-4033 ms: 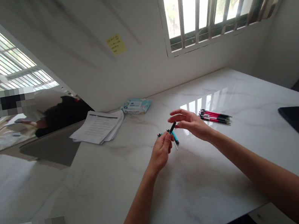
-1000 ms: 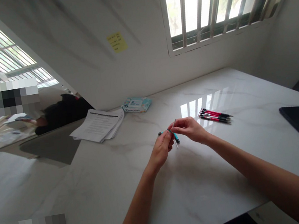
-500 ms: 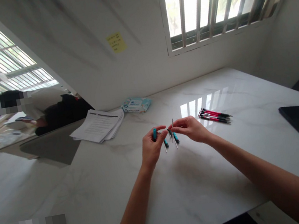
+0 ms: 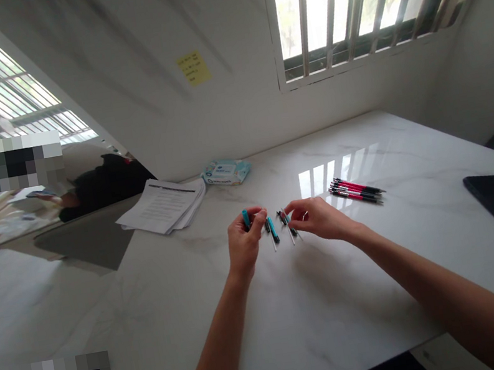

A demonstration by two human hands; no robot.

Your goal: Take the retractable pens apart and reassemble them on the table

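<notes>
Mid-frame, on the tabletop (image 4: 305, 308), we have a slim white refill (image 4: 292, 235) just left of our right hand (image 4: 322, 219), the nearer one. Its long axis runs up the frame, leaning slightly left. That hand's thumb and forefinger curl beside it; whether they grip it we cannot tell. Our left hand (image 4: 242, 244), farther left, is clamped on a teal barrel (image 4: 245, 218). Beyond, right of centre, lie red pens (image 4: 352, 185).

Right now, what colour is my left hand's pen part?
The pen part is teal, darker below, in the head view.
</notes>
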